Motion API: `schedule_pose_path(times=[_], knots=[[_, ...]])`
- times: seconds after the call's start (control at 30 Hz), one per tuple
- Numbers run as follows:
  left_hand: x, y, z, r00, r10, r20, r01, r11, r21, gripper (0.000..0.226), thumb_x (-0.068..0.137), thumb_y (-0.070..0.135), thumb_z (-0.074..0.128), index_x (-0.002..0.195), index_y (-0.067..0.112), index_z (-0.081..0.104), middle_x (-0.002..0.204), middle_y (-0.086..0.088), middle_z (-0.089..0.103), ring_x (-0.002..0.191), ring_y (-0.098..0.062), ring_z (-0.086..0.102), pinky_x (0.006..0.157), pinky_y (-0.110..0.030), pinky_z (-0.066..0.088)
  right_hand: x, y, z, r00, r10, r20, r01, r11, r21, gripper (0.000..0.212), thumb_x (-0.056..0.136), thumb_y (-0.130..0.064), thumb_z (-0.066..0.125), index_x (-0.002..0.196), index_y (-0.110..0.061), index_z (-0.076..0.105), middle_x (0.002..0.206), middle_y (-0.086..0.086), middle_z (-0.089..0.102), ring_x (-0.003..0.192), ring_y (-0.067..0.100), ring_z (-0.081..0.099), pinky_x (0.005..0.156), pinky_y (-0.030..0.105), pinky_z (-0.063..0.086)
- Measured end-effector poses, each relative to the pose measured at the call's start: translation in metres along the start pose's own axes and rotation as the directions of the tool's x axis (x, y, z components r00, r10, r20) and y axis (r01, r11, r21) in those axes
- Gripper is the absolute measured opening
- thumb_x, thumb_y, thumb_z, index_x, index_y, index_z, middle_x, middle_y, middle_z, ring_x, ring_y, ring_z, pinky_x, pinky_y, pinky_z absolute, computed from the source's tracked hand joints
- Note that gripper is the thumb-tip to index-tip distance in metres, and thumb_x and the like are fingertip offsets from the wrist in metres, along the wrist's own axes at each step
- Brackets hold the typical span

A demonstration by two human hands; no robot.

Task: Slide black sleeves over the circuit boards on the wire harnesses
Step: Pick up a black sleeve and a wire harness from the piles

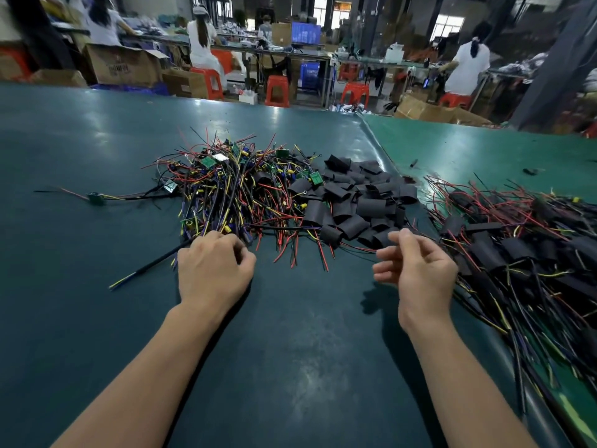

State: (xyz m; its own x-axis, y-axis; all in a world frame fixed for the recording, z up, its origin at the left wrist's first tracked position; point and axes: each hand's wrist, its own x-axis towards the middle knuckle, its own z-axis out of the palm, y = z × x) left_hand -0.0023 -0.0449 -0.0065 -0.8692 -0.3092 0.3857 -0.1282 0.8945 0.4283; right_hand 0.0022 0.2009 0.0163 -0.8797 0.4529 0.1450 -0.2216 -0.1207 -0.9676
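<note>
My left hand lies knuckles up, fingers curled under; whether it grips anything I cannot tell. My right hand hovers raised, palm turned inward, fingers loosely bent and holding nothing. Both forearms are bare.

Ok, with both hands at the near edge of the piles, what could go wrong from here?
1. The left hand curls over wires at the edge of the tangled pile of multicoloured wire harnesses with green circuit boards; pulling one may drag neighbours along.
2. The right hand, fingers loosely curled and seemingly empty, hovers by the heap of loose black sleeves; it may grab several.
3. The sleeved pile lies close; unfinished harnesses could get mixed in.
</note>
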Motion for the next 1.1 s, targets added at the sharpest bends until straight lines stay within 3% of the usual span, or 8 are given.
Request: schedule_pose_path(times=[0.1, 0.2, 0.3, 0.53, 0.8, 0.93, 1.0, 1.1], knots=[[0.000, -0.003, 0.000, 0.997, -0.037, -0.075, 0.035, 0.999, -0.034, 0.017, 0.089, 0.030, 0.060, 0.100, 0.018, 0.066, 0.097, -0.003, 0.068, 0.097, -0.031, 0.056, 0.084, -0.042, 0.042, -0.010, 0.003, 0.008, 0.992, -0.056, 0.115, 0.069, 0.992, -0.110, 0.022, 0.100, -0.016, 0.055, 0.083, -0.005, 0.065, 0.055, 0.005, 0.063, 0.039, 0.016, 0.056, 0.036, 0.025, 0.047], [0.010, -0.012, -0.004, 0.971, -0.112, -0.211, 0.100, 0.993, -0.064, 0.024, 0.091, 0.031, 0.061, 0.108, 0.015, 0.067, 0.110, -0.010, 0.063, 0.107, -0.036, 0.049, 0.088, -0.044, 0.039, -0.017, 0.006, 0.011, 0.977, -0.075, 0.199, 0.114, 0.975, -0.192, 0.022, 0.099, -0.016, 0.057, 0.081, -0.007, 0.066, 0.056, 0.006, 0.064, 0.040, 0.016, 0.056, 0.036, 0.026, 0.046], [0.021, -0.023, -0.006, 0.983, -0.151, -0.103, 0.149, 0.988, -0.029, 0.042, 0.091, 0.039, 0.063, 0.125, 0.013, 0.064, 0.123, -0.014, 0.059, 0.116, -0.037, 0.047, 0.094, -0.045, 0.037, -0.018, 0.010, 0.010, 0.963, -0.074, 0.260, 0.138, 0.962, -0.236, 0.023, 0.099, -0.018, 0.057, 0.079, -0.013, 0.068, 0.059, 0.009, 0.065, 0.041, 0.020, 0.056, 0.037, 0.027, 0.046], [0.027, -0.026, -0.001, 0.989, -0.098, -0.109, 0.104, 0.993, 0.052, 0.023, 0.095, 0.030, 0.059, 0.111, 0.021, 0.074, 0.109, -0.011, 0.066, 0.105, -0.036, 0.051, 0.085, -0.043, 0.037, -0.017, 0.016, 0.013, 0.947, -0.070, 0.312, 0.165, 0.943, -0.289, 0.024, 0.098, -0.021, 0.058, 0.076, -0.021, 0.068, 0.057, 0.007, 0.065, 0.040, 0.019, 0.054, 0.037, 0.031, 0.045], [0.022, -0.015, -0.009, 0.919, -0.018, -0.394, -0.012, 0.997, -0.072, 0.018, 0.094, 0.021, 0.058, 0.099, 0.011, 0.073, 0.102, -0.012, 0.067, 0.094, -0.038, 0.055, 0.078, -0.043, 0.038, -0.016, 0.018, 0.014, 0.943, -0.071, 0.325, 0.182, 0.928, -0.326, 0.024, 0.098, -0.022, 0.059, 0.076, -0.023, 0.069, 0.056, 0.004, 0.065, 0.039, 0.017, 0.053, 0.035, 0.030, 0.045], [0.023, -0.025, -0.015, 0.967, -0.186, -0.172, 0.200, 0.978, 0.068, 0.034, 0.090, 0.028, 0.053, 0.119, 0.012, 0.060, 0.116, -0.016, 0.061, 0.108, -0.038, 0.052, 0.086, -0.045, 0.041, -0.015, 0.018, 0.014, 0.940, -0.065, 0.334, 0.180, 0.928, -0.327, 0.023, 0.098, -0.020, 0.059, 0.077, -0.022, 0.069, 0.056, 0.004, 0.065, 0.040, 0.017, 0.053, 0.035, 0.027, 0.043], [0.022, -0.031, -0.017, 0.953, -0.301, -0.035, 0.303, 0.944, 0.132, 0.039, 0.087, 0.034, 0.052, 0.118, 0.012, 0.059, 0.115, -0.017, 0.059, 0.108, -0.039, 0.053, 0.086, -0.044, 0.043, -0.015, 0.018, 0.014, 0.938, -0.060, 0.342, 0.180, 0.926, -0.332, 0.022, 0.098, -0.020, 0.059, 0.078, -0.021, 0.069, 0.057, 0.004, 0.065, 0.040, 0.017, 0.053, 0.035, 0.028, 0.042], [0.019, -0.032, -0.019, 0.938, -0.345, 0.022, 0.339, 0.932, 0.125, 0.033, 0.089, 0.035, 0.051, 0.112, 0.015, 0.063, 0.109, -0.016, 0.062, 0.100, -0.042, 0.058, 0.077, -0.040, 0.042, -0.015, 0.019, 0.014, 0.933, -0.060, 0.355, 0.190, 0.920, -0.343, 0.021, 0.097, -0.020, 0.059, 0.078, -0.020, 0.069, 0.056, 0.004, 0.065, 0.040, 0.018, 0.053, 0.036, 0.028, 0.042]])
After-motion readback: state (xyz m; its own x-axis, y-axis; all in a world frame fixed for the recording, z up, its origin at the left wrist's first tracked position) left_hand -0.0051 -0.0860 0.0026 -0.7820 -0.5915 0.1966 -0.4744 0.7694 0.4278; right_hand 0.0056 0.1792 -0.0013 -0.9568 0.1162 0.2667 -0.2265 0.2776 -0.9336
